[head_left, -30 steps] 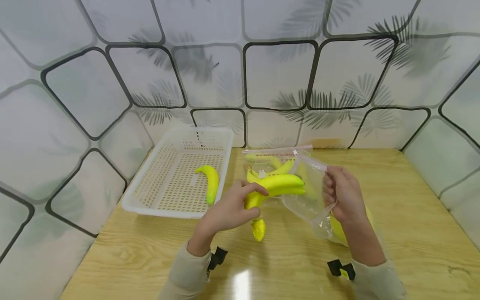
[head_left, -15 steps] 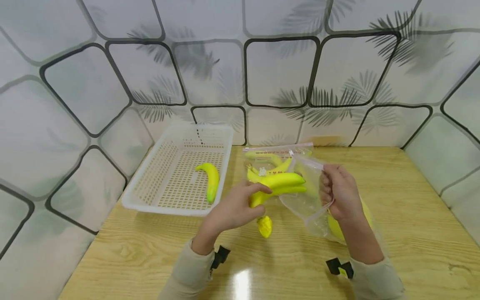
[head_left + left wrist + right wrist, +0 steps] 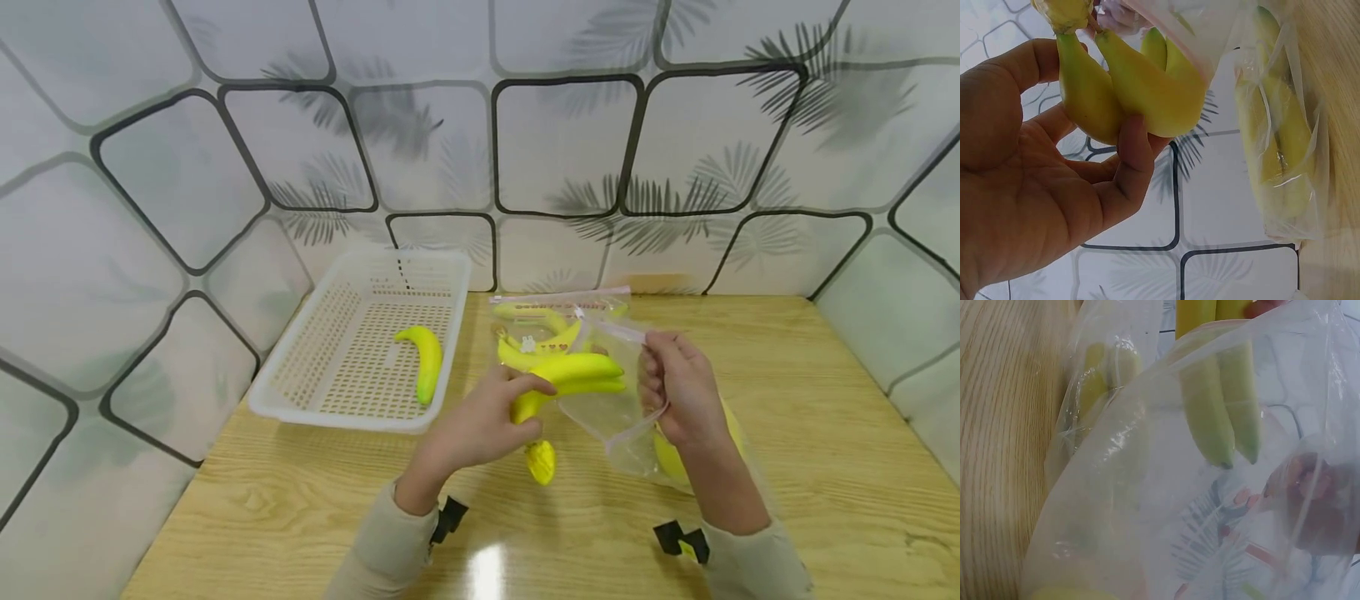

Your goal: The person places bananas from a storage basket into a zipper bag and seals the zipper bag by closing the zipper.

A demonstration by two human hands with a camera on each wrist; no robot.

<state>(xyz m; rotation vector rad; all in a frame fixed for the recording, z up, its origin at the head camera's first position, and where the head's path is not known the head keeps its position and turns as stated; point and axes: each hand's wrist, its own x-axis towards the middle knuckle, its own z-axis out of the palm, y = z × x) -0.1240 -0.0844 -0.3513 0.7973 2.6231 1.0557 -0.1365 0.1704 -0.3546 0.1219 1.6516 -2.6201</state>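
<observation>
Shifted a little right and down since a second ago: banana bunch (image 3: 570,379) with its stem end (image 3: 542,462) now lower toward the near edge, tips pointing into the mouth of the clear bag (image 3: 611,408); basket and far bag unmoved. Left hand (image 3: 480,425) curled round the bunch near the stem, thumb and fingers wrapped on the fruit, plain in the left wrist view (image 3: 1129,87). Right hand (image 3: 678,387) pinching the bag's rim and holding the mouth up off the bench (image 3: 787,400); tips of the bunch (image 3: 1222,419) seen through the film in the right wrist view, partly inside, mostly out. Further yellow fruit low in that bag under the right hand, count not clear. Behind, a second zip bag (image 3: 551,321) lying flat with bananas sealed inside. Single banana (image 3: 426,360) lying loose in the white basket (image 3: 300,392) at left. By the look of it, midway: one bag filled, this bunch only starting in, basket fruit untouched.
</observation>
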